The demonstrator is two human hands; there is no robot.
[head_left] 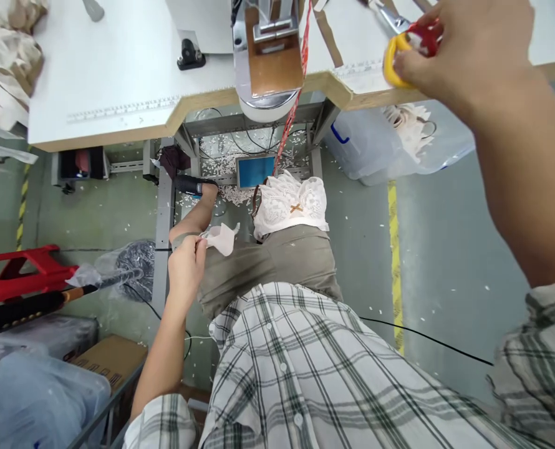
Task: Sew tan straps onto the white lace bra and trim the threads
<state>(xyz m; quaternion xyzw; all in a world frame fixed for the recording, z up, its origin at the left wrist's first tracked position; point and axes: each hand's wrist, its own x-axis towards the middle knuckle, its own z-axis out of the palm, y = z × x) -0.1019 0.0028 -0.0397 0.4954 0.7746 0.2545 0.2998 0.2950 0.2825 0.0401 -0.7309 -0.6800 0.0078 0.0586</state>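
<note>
My left hand (pixel 186 262) is closed above my left thigh, pinching a small pale pink strip of material (pixel 222 239) that sticks out to the right. Over the table's front edge at the upper right, my right hand (pixel 467 47) has its fingers on a pair of scissors (pixel 396 60) with red and yellow handles. Their metal blades point to the far left, over the tabletop. A white lace bra (pixel 289 202) with a small brown bow lies across my lap, near the knees. One brown strap shows at its left side.
A sewing machine (pixel 275 59) stands at the cutout of the white table (pixel 104 68), a red cord (pixel 287 134) hanging beside it. Cream fabric pieces (pixel 9 59) pile up at left. Under the table are a clear bin (pixel 361 146) and a blue-topped pedal (pixel 255 171). A red stool (pixel 25 271) stands left.
</note>
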